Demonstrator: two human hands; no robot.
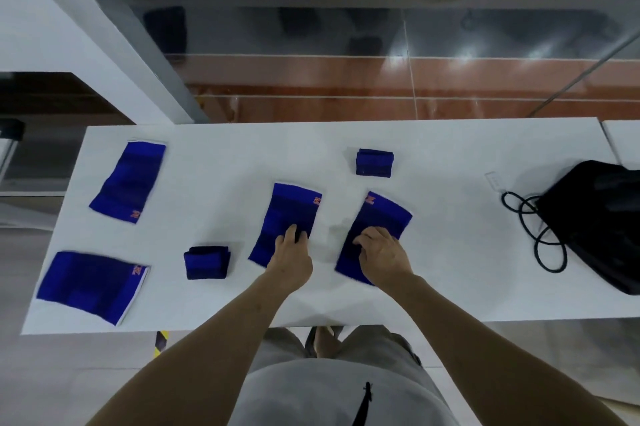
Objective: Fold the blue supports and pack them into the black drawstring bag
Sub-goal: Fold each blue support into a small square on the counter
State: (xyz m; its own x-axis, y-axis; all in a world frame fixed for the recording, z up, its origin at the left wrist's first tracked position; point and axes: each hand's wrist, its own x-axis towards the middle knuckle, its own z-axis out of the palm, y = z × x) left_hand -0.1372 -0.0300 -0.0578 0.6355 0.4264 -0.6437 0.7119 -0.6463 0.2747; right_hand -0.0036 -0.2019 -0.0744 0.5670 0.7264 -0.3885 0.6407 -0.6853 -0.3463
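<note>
Several blue supports lie on the white table (450, 155). My left hand (292, 257) rests on the near end of one flat support (289, 211) in the middle. My right hand (382, 256) lies with bent fingers on the flat support (381, 221) beside it; I cannot tell whether it pinches the cloth. Two more flat supports lie at the far left (128, 181) and near left (91, 285). Two folded supports sit apart, one near my left hand (206, 262) and one further back (374, 162). The black drawstring bag (595, 221) lies at the right, its cord (540, 235) looped on the table.
A glass wall stands right behind the table's far edge. A second white table (623, 141) adjoins at the right. A small clear tag (494, 180) lies beside the bag. The near edge runs just in front of my body.
</note>
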